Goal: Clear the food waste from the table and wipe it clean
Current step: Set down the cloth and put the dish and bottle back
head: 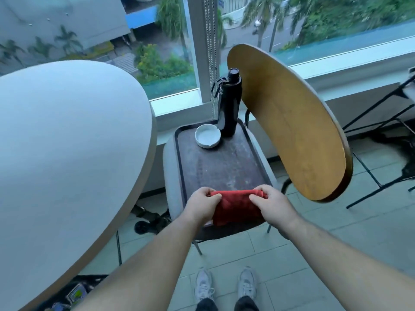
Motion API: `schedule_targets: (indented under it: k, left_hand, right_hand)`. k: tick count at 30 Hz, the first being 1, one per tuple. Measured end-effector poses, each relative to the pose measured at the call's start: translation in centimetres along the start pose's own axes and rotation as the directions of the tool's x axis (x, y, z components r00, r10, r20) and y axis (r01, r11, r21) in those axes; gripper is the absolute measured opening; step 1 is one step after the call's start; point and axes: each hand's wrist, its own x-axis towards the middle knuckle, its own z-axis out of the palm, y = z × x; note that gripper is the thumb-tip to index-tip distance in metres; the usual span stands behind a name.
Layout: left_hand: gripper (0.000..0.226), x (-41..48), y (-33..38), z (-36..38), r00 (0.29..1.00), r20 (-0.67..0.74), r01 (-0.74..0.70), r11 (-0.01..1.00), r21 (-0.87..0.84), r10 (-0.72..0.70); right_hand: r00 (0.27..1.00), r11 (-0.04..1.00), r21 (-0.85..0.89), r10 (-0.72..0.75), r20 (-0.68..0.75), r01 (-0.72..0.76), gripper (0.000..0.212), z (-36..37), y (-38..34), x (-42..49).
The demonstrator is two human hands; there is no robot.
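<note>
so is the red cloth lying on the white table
No, the left hand and right hand hold the red cloth over the near end of the tray on the chair.

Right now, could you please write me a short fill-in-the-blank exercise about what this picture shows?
The left hand and right hand each grip an end of the ____ cloth.
The white ashtray sits on the tray beside a black ____.
The tray rests on the seat of a ____.
Missing words: red; bottle; chair.
</note>
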Motion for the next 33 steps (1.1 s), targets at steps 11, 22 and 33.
schedule_targets:
  k: [11, 22, 33]
  left_hand:
    - [0.056, 3.6, -3.2, 3.0, 0.985, -0.151, -0.044, 0.971, 0.234, 0.081]
    - [0.047, 1.9, -4.9, 4.2, 0.906, 0.253, -0.396, 0.464, 0.792, 0.341]
    - [0.029, -0.6, 2.0, -0.5, 0.77, 0.097, -0.457, 0.439, 0.774, 0.631]
  right_hand:
    - [0.995, 0.935, -0.34, -0.098, 0.028, 0.101, 0.065, 0.8, 2.9, 4.5]
    - [0.919, 0.544, -0.741, -0.245, 0.307, 0.393, 0.034, 2.0, 4.9, 5.0]
    - [0.901, 0.724, -0.559, -0.419, 0.11, 0.405, 0.013, 0.5, -3.7, 2.6]
